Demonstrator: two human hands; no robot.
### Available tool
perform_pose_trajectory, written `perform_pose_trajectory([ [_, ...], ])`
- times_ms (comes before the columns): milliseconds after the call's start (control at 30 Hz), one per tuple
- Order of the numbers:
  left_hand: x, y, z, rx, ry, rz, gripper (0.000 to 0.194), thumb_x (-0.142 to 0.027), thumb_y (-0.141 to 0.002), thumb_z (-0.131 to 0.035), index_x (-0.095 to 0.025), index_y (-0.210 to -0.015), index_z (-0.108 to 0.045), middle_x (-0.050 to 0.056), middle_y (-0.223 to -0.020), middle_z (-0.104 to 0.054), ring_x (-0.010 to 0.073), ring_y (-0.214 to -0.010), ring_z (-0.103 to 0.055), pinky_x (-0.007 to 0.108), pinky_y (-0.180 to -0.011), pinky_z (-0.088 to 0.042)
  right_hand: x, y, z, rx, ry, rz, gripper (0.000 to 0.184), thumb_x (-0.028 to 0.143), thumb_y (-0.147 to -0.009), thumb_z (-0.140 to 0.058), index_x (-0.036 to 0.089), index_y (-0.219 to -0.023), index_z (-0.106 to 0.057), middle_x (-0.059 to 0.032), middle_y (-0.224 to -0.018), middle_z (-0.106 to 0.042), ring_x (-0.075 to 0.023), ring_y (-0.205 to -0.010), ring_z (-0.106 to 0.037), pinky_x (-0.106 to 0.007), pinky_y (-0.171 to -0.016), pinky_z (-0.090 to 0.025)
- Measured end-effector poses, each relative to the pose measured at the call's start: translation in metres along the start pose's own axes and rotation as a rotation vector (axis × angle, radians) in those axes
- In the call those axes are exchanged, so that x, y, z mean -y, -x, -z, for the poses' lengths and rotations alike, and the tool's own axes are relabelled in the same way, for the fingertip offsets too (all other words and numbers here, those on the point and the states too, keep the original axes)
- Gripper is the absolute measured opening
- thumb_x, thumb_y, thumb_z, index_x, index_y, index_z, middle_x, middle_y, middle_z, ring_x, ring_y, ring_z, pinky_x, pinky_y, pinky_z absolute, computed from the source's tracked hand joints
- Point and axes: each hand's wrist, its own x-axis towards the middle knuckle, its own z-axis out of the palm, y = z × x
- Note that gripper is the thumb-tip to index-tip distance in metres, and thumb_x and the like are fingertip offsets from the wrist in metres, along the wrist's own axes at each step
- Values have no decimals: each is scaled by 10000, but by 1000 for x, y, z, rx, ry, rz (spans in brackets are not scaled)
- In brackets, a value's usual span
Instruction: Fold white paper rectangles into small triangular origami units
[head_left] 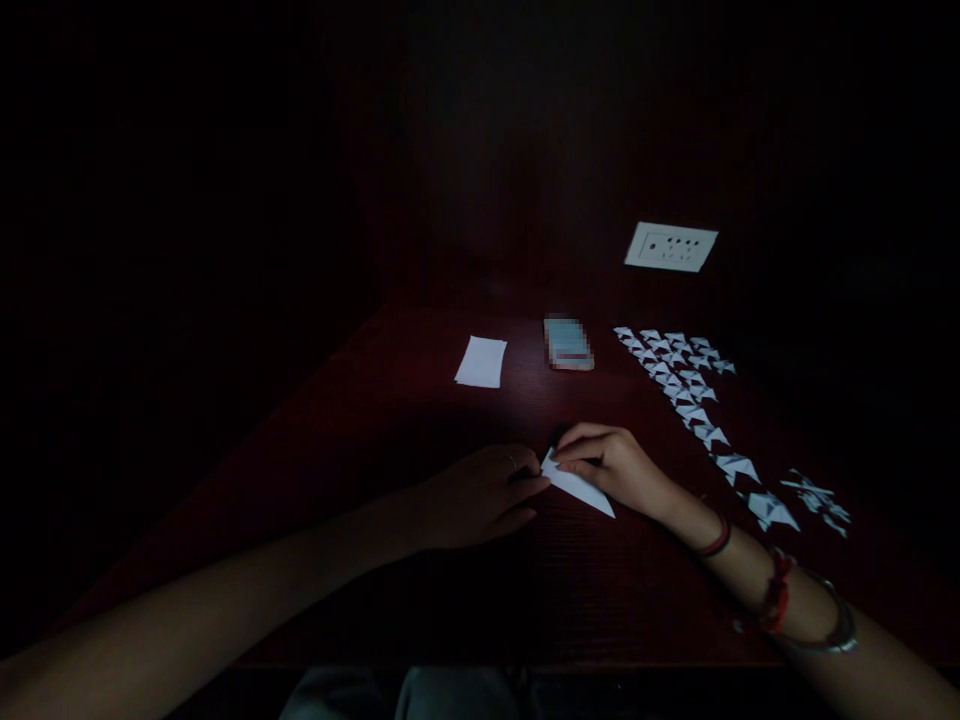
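Observation:
A folded piece of white paper (585, 490) lies on the dark red table, its pointed corner toward the lower right. My right hand (619, 468) is closed on its upper part, with thumb and fingers pressed together at the edge. From the left, my left hand (484, 497) reaches in with bent fingers, its fingertips gripping the paper's left corner. The left hand is in shadow, so its exact grip is hard to make out.
White paper sheets (481, 362) lie farther back, beside a blurred phone-like object (568, 343). Rows of small folded paper shapes (675, 385) run along the right, near a pile of paper scraps (817, 500). A socket panel (671, 247) is on the back wall.

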Motion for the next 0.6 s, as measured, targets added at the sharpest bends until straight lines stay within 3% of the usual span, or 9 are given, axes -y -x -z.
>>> perform_pose_trajectory([
  [267, 3, 2, -1, -15, -38, -2, 342, -284, -810, -445, -176, -1134, -433, 105, -1181, -378, 226, -1088, -349, 373, -896, -319, 0, 4, 7, 173, 52, 123, 267, 128, -800, -414, 193, -973, -607, -54, -969, -598, -135, -887, -546, -274, -789, -443],
  [600, 5, 3, -2, 30, -34, -46, 344, -266, -841, -397, -172, -1172, -401, 61, -1203, -423, 210, -1146, -303, 364, -940, -275, -10, 3, 9, 190, 55, 147, 235, 160, -797, -439, 198, -948, -615, -50, -965, -597, -138, -881, -550, -282, -783, -446],
])
